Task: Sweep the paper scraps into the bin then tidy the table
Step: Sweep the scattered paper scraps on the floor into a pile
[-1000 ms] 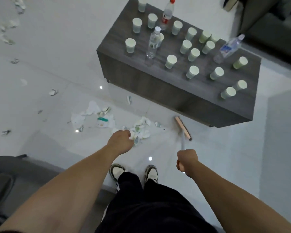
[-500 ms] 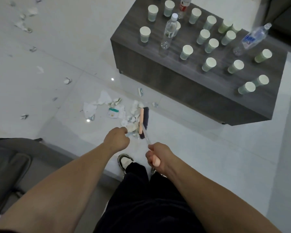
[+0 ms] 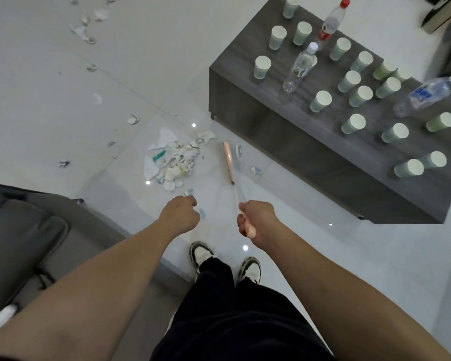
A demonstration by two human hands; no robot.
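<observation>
A pile of torn paper scraps [image 3: 171, 162] lies on the white tiled floor in front of my feet. My right hand [image 3: 255, 220] is closed around the pink grip of a broom. Its thin handle runs forward to the pink broom head [image 3: 228, 162], which sits just right of the pile. Two small scraps [image 3: 255, 170] lie on the right side of the broom head. My left hand [image 3: 179, 214] is a closed fist above the floor, near a few stray scraps [image 3: 201, 212]; I see nothing in it.
A low dark grey table [image 3: 284, 142] stands at the right, covered with several upright paper cups [image 3: 320, 100] and three plastic bottles [image 3: 298, 69]. More scraps [image 3: 84, 32] trail away at the far left. A grey seat [image 3: 24, 230] is at my left.
The broom head swept left into the scraps, then came back to the right of the pile. The scraps are bunched closer together. My left fist stayed low in front of me.
</observation>
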